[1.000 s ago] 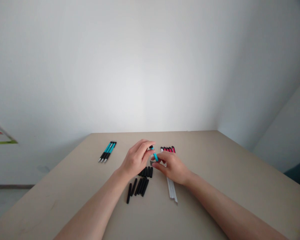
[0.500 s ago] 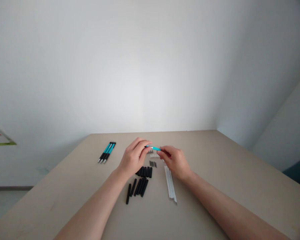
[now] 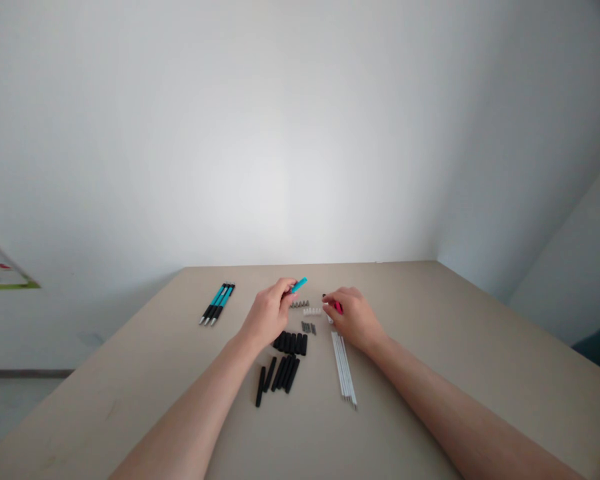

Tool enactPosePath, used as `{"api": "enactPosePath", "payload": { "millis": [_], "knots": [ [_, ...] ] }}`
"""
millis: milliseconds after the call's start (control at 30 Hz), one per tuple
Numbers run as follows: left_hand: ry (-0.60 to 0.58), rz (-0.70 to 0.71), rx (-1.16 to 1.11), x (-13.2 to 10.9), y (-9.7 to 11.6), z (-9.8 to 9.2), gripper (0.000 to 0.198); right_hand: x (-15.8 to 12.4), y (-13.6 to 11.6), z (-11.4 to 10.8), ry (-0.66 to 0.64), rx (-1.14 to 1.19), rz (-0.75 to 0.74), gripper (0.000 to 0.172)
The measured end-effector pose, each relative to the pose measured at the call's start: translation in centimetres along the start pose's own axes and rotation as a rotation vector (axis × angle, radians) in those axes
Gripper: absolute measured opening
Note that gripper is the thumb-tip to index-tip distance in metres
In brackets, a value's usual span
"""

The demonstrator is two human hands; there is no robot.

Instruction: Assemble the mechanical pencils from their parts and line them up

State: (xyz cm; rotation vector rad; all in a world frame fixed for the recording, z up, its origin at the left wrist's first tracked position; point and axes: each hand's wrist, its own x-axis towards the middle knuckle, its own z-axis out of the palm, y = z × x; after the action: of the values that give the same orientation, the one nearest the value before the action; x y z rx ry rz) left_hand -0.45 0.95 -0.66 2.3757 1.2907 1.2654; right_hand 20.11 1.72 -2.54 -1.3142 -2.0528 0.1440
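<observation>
My left hand (image 3: 269,311) pinches a teal pen barrel (image 3: 299,285), whose free end points up and to the right, above the table. Over the small parts on the right, my right hand (image 3: 354,316) has its fingers curled together. A bit of pink (image 3: 338,307) shows between those fingers, and a small dark piece lies just past the fingertips. What the right fingertips grip, if anything, is hidden. Directly below that hand lie several white pen refills (image 3: 344,370) in a row.
Several metal springs (image 3: 300,305), clear plastic pieces (image 3: 312,312) and small dark grey parts (image 3: 309,328) lie between the hands. Nearer are black grips (image 3: 291,343) and black tubes (image 3: 285,374). Three teal and black pens (image 3: 217,305) rest at the left on the beige table (image 3: 145,373).
My hands have come apart. The teal barrel stays in my left hand and now tilts upward; my right hand has let go of it and moved slightly right over the small parts.
</observation>
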Motion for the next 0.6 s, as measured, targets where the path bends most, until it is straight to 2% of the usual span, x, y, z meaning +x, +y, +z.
{"api": "enactPosePath", "payload": {
  "millis": [300, 433, 600],
  "knots": [
    [-0.056, -0.064, -0.172, -0.1, 1.0, 0.1, 0.014, 0.3, -0.3, 0.5, -0.122, -0.092, 0.007, 0.016],
    [-0.07, -0.098, -0.198, -0.2, 1.4, 0.0, 0.014, 0.3, -0.2, 0.6, -0.14, -0.079, 0.015, 0.015],
    [-0.054, -0.067, -0.187, -0.2, 1.2, -0.2, 0.015, 0.3, -0.3, 0.4, -0.137, -0.054, 0.021, 0.013]
  ]
}}
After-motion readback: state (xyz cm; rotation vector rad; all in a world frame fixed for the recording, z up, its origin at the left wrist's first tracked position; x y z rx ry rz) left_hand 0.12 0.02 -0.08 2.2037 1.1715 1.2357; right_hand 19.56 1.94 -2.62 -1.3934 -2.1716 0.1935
